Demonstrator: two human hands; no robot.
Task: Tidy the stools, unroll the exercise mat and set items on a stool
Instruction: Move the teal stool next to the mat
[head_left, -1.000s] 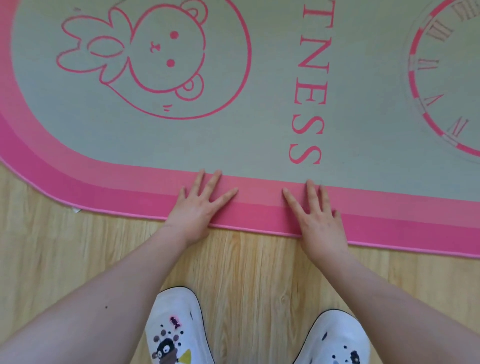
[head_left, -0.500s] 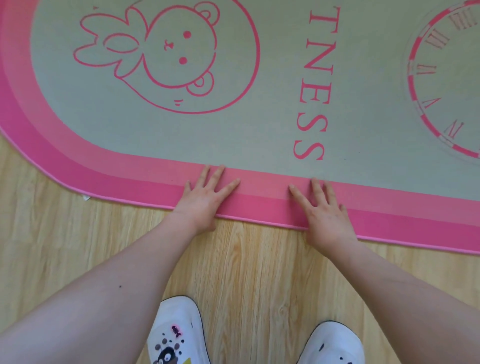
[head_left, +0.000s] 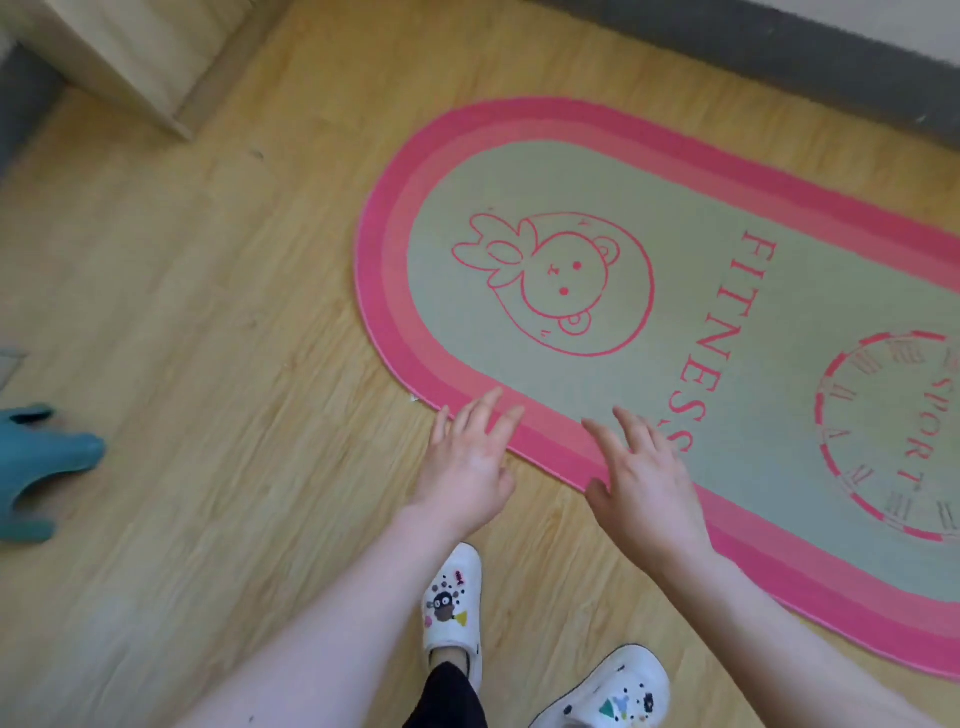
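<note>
The exercise mat (head_left: 769, 499) runs off the right edge, so its far end and part of its clock print (head_left: 893, 441) go unseen. The right hand (head_left: 649, 488) covers a stretch of the mat's near border and part of the last letter of its lettering (head_left: 727, 332). That hand and the left hand (head_left: 467, 467) are smeared, and whether their fingers (head_left: 483, 413) touch the mat cannot be told. Well left of the mat, a blurred teal thing (head_left: 41, 467) is cut by the frame's edge and cannot be identified.

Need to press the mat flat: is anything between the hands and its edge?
Nothing visible. The left hand and right hand, both open, are at the near pink edge of the mat, with wood floor beside them.
</note>
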